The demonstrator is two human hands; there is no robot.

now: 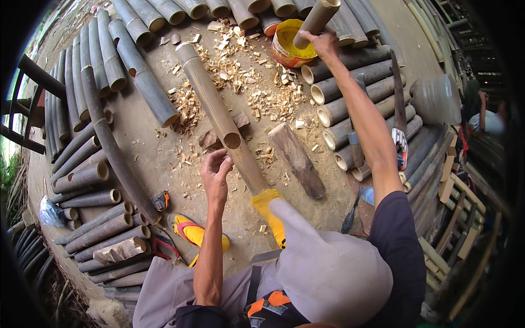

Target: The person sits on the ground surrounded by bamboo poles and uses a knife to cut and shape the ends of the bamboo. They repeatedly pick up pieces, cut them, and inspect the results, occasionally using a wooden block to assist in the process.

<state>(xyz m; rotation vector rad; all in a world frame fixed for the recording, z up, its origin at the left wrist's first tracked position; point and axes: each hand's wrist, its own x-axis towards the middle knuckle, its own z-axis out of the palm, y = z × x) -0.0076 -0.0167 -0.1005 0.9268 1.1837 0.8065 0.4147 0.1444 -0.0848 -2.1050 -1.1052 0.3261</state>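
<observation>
My right hand [321,45], reached far forward, grips a short dark bamboo tube [320,19]. The tube is tilted, its lower end inside a red-rimmed bucket [284,59] that is yellow inside. My left hand [215,167] hovers beside a long, scraped bamboo pole [210,93], close to the round hole cut in it. Its fingers are loosely curled with a gap to the thumb, and I see nothing between them. The pole lies across brown blocks [210,140], and my foot in a yellow sock [268,203] is at its near end.
Wood chips [235,60] cover the ground around the pole. A split log [298,158] lies right of it. Bamboo tubes [350,87] are stacked at right, with a saw [399,101] and a hammer [355,148] on them. More bamboo [145,82] lies left; a tape measure [161,200] sits nearby.
</observation>
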